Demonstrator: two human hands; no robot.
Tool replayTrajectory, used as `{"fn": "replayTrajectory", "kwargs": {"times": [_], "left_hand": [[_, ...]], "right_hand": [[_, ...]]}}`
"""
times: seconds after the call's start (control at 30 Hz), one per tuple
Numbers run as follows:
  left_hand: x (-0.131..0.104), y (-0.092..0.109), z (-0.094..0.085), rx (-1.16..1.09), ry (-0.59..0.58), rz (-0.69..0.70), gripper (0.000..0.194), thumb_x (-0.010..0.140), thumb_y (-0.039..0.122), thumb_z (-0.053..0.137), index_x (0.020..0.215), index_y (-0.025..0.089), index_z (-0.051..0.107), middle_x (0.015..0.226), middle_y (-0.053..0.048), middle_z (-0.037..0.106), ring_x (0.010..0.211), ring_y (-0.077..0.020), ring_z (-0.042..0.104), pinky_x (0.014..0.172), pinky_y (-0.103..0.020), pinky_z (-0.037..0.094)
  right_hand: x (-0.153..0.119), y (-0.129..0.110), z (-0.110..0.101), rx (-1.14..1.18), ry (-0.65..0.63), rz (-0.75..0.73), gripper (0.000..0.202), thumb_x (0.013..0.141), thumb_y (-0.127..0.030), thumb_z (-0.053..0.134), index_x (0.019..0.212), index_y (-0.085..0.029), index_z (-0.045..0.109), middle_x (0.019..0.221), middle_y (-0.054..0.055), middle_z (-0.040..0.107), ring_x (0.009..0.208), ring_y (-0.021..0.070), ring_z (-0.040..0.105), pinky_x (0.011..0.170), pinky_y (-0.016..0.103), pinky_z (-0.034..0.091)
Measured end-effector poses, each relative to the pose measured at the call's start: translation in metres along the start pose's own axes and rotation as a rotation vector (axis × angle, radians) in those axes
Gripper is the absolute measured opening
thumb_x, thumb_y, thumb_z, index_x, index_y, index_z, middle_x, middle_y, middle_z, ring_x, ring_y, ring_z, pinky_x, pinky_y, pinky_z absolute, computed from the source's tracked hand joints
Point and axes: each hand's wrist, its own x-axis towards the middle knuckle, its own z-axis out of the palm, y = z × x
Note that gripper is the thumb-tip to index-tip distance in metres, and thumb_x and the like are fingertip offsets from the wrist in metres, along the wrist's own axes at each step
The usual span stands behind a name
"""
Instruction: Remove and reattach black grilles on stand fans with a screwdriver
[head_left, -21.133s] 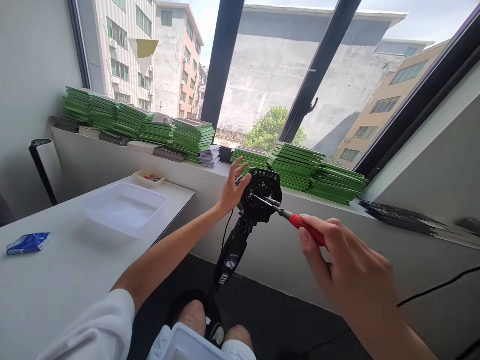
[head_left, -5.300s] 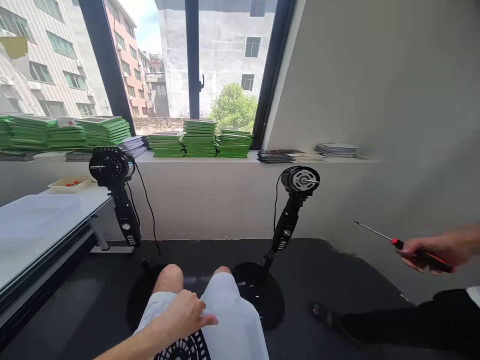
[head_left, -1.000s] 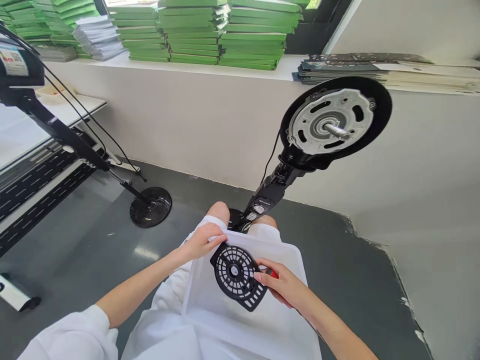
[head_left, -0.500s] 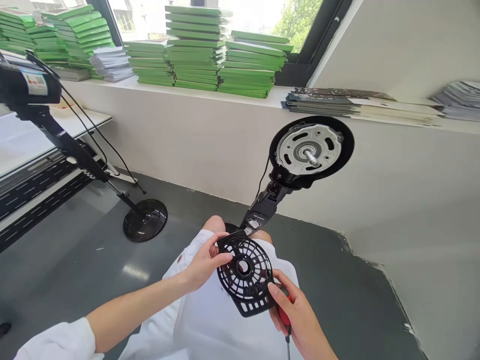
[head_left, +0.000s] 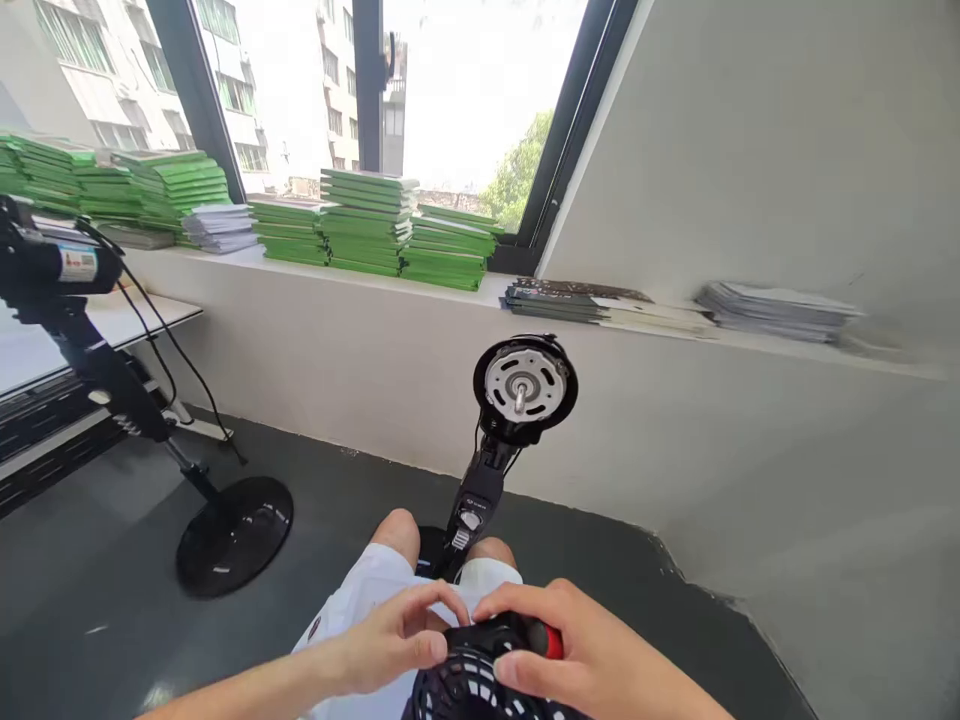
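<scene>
My left hand grips the left side of a round black slotted fan motor cover, its fingers curled over the upper edge and thumb at the near side. My right hand clasps the cover's right side, with a red and black screwdriver handle tucked under its fingers. The lower part of the cover is cut off by the frame. Beyond my knees stands a black pedestal fan, its silver motor and shaft exposed.
A second black fan stand with a round base and hanging cables is on the left, beside a white table. Green book stacks and grey paper piles line the window ledge. A wall closes off the front.
The view has tilted up, so the hands and cover sit lower in the frame. The cover has been turned and tilted, and my right hand has shifted to its upper right edge.
</scene>
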Motion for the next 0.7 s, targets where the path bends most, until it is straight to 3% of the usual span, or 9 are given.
{"fn": "replayTrajectory", "kwargs": {"times": [0.1,0.2,0.27,0.33,0.37,0.43,0.57,0.7], "left_hand": [[0.007,0.025,0.007,0.078,0.011,0.075,0.054,0.077,0.062,0.083,0.111,0.023,0.068,0.075,0.003,0.054,0.065,-0.0079,0.042,0.062,-0.020,0.032],[0.007,0.049,0.011,0.176,0.114,0.094,0.062,0.069,0.045,0.093,0.121,0.025,0.066,0.094,0.000,0.064,0.079,-0.0110,0.055,0.069,-0.020,0.042],[0.004,0.058,0.006,0.165,0.287,0.157,0.057,0.069,0.044,0.093,0.114,0.022,0.065,0.092,0.000,0.066,0.080,-0.0120,0.059,0.070,-0.020,0.046],[-0.003,0.059,-0.008,0.051,0.536,0.244,0.054,0.071,0.047,0.091,0.108,0.022,0.061,0.089,0.001,0.067,0.078,-0.0124,0.063,0.071,-0.021,0.051],[-0.009,0.056,-0.017,-0.005,0.647,0.278,0.052,0.073,0.048,0.089,0.106,0.023,0.058,0.090,0.001,0.068,0.078,-0.0127,0.065,0.072,-0.021,0.053],[-0.024,0.043,-0.033,-0.080,0.794,0.280,0.050,0.075,0.046,0.087,0.106,0.024,0.053,0.093,0.002,0.070,0.079,-0.0129,0.068,0.071,-0.022,0.055],[-0.051,0.007,-0.045,-0.118,0.892,0.128,0.052,0.072,0.042,0.089,0.099,0.023,0.049,0.087,0.005,0.070,0.073,-0.0107,0.068,0.066,-0.020,0.055],[-0.055,-0.016,-0.034,-0.137,0.888,0.095,0.057,0.067,0.046,0.091,0.095,0.023,0.046,0.080,0.006,0.068,0.068,-0.0110,0.066,0.065,-0.021,0.054]], "right_hand": [[0.005,-0.016,-0.005,-0.005,0.153,-0.021,0.034,0.089,-0.054,0.062,0.107,-0.029,0.075,0.087,0.000,0.069,0.070,0.0149,0.052,0.066,0.026,0.041],[0.008,-0.012,-0.008,0.088,0.377,-0.072,0.046,0.088,-0.064,0.059,0.111,-0.026,0.072,0.090,0.002,0.072,0.072,0.0168,0.058,0.068,0.027,0.045],[0.009,0.001,-0.006,0.143,0.636,-0.068,0.053,0.090,-0.069,0.055,0.114,-0.025,0.070,0.096,0.004,0.072,0.072,0.0178,0.061,0.066,0.028,0.046],[0.012,0.024,0.005,0.018,0.768,0.006,0.050,0.098,-0.066,0.045,0.110,-0.024,0.068,0.095,0.006,0.072,0.074,0.0190,0.063,0.068,0.030,0.046],[0.015,0.037,0.016,-0.118,0.709,0.049,0.047,0.101,-0.061,0.041,0.103,-0.023,0.069,0.090,0.005,0.072,0.074,0.0192,0.063,0.068,0.030,0.046],[0.023,0.061,0.048,-0.347,0.408,0.090,0.034,0.104,-0.043,0.042,0.097,-0.025,0.070,0.090,0.002,0.073,0.073,0.0177,0.063,0.066,0.029,0.043],[0.049,0.090,0.129,-0.490,0.057,0.066,0.024,0.094,-0.011,0.053,0.096,-0.024,0.073,0.090,-0.001,0.074,0.076,0.0165,0.066,0.068,0.027,0.044],[0.076,0.095,0.183,-0.640,-0.097,0.027,0.011,0.097,-0.017,0.064,0.106,-0.016,0.070,0.097,0.001,0.071,0.079,0.0151,0.065,0.078,0.032,0.054]]}}
